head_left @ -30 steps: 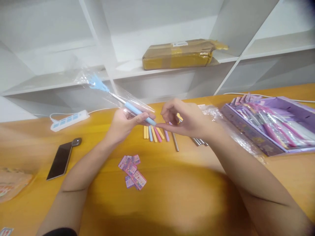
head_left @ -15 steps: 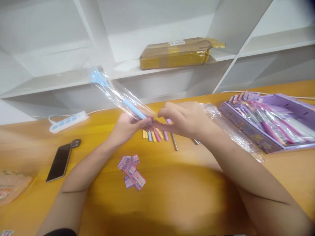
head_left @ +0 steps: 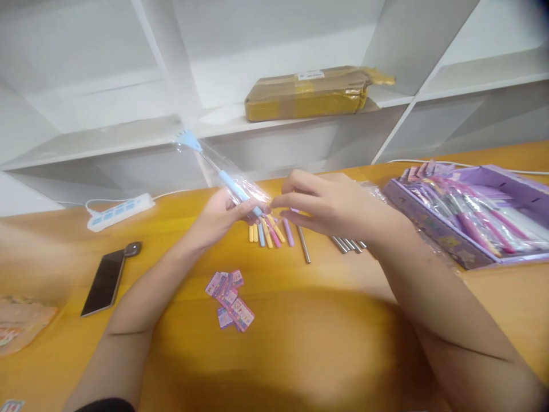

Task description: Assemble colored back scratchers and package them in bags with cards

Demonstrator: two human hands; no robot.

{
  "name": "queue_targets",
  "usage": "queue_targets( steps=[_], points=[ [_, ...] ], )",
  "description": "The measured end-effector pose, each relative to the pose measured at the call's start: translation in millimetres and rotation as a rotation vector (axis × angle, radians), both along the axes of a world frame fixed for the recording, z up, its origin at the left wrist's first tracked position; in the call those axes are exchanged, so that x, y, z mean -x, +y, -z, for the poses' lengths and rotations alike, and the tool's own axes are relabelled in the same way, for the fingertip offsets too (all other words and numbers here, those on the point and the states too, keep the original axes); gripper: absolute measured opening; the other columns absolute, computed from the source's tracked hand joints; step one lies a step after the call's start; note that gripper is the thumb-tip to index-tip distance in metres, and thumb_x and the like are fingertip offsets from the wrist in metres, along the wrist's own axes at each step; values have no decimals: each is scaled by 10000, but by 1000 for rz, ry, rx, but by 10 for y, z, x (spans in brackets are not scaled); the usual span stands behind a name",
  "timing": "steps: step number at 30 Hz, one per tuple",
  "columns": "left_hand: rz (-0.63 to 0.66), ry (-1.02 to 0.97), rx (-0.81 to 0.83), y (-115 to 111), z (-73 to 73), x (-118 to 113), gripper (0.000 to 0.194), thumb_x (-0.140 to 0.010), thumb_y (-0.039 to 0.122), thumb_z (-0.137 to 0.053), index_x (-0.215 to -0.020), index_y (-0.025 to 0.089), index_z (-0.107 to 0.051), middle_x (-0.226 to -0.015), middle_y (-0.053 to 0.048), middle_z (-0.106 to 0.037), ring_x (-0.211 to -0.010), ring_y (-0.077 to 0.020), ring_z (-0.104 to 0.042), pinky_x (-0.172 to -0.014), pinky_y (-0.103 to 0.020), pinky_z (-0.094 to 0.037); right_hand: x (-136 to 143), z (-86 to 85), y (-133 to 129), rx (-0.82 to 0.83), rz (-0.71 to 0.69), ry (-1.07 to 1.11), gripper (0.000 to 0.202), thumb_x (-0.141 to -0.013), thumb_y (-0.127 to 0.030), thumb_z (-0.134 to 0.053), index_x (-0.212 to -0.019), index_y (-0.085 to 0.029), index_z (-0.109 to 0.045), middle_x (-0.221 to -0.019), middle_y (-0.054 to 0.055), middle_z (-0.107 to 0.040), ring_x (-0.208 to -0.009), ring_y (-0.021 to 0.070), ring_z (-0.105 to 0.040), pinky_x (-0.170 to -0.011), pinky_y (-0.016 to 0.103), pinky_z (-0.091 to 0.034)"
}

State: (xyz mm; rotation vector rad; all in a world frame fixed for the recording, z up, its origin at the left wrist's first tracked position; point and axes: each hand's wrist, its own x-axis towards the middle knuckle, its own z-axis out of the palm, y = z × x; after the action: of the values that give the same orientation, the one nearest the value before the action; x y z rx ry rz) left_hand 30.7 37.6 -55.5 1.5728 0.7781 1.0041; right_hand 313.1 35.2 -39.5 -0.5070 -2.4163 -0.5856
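A light blue stick with a hand-shaped head (head_left: pixel 235 186) lies inside a clear plastic bag (head_left: pixel 221 163), tilted up to the left. My left hand (head_left: pixel 221 217) is closed round its handle end. Close by on the right, my right hand (head_left: pixel 319 200) has its fingers apart, near the end of the bag, with nothing seen in them. Below the hands, several coloured handles (head_left: pixel 290 233) and a metal rod (head_left: pixel 305 246) lie on the table (head_left: pixel 180 320). Pink and purple cards (head_left: pixel 231 298) are in a loose pile nearer to me.
At the right a purple box (head_left: pixel 450 243) holds bagged pink and purple sticks. Several metal rods (head_left: pixel 343 245) lie beside clear bags. A taped parcel (head_left: pixel 306 94) sits on the shelf. At the left are a power strip (head_left: pixel 121 212), a phone (head_left: pixel 103 283) and an orange bag (head_left: pixel 23 326).
The bagged blue stick has shifted slightly right, its head lower. My right hand has moved up a little and its fingers have spread from the bag's end.
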Motion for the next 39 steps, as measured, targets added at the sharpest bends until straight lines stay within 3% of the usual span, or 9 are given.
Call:
queue_targets(
  steps=[4, 8, 11, 18, 22, 26, 32, 39],
  points=[
    [32, 37, 7, -22, -12, -27, 460, -954, 542, -923, -1135, 142, -782, -1052, -114, -826, -853, -178, -771, -768, -278, -620, 71, 1, -57, 9, -90, 71, 186, -1180, -236, -573, -1044, -207, -696, -1027, 22, -662, -733, 101, -523, -642, 270, -364],
    [132, 75, 25, -64, -27, -51, 434, -927, 509, -959, -1109, 166, -764, -980, -75, -807, -829, -182, -769, -744, -276, -621, 132, 28, -63, 85, -100, 114, 239, -1207, -352, -575, -1074, -192, -692, -1123, 47, -719, -799, 105, -607, -683, 267, -417],
    [193, 83, 25, -81, -19, -48, 427, -957, 520, -931, -1134, 179, -746, -903, -61, -800, -791, -191, -776, -726, -293, -622, 170, 47, -57, 172, -88, 120, 306, -1213, -423, -561, -1050, -189, -670, -1073, 38, -717, -804, 108, -609, -649, 253, -390],
    [236, 68, -20, -71, 27, 7, 449, -1056, 622, -782, -1076, 174, -788, -908, -95, -812, -797, -203, -795, -730, -309, -608, 239, 82, -64, 213, -40, 185, 177, -1128, -275, -606, -972, -196, -587, -948, 5, -663, -734, 89, -546, -596, 232, -316],
    [300, 83, -18, -79, 64, -13, 425, -997, 529, -889, -1252, 206, -781, -1004, -96, -836, -900, -220, -824, -775, -308, -643, 284, 122, -62, 258, 8, 190, 195, -1102, -287, -581, -930, -199, -556, -852, -2, -611, -684, 97, -484, -579, 243, -258],
    [260, 83, -29, -99, 91, -47, 431, -878, 391, -1015, -1199, 221, -784, -993, -68, -841, -902, -220, -826, -769, -297, -656, 328, 152, -69, 298, 17, 247, 204, -1081, -281, -565, -898, -202, -522, -813, -7, -610, -662, 96, -470, -576, 239, -248],
    [124, 100, -48, -106, 102, -52, 363, -883, 384, -1003, -1113, 189, -803, -1000, -73, -838, -900, -211, -804, -767, -291, -643, 316, 131, -88, 422, -12, 293, 191, -1058, -258, -589, -903, -211, -489, -833, -2, -645, -671, 97, -508, -613, 236, -325],
    [167, 62, -10, -112, 62, -54, 320, -910, 374, -982, -1113, 182, -826, -958, -76, -851, -836, -199, -806, -711, -274, -635, 297, 104, -69, 410, -108, 371, 137, -1026, -154, -637, -936, -208, -549, -890, -3, -661, -725, 92, -575, -641, 231, -409]
  ],
)
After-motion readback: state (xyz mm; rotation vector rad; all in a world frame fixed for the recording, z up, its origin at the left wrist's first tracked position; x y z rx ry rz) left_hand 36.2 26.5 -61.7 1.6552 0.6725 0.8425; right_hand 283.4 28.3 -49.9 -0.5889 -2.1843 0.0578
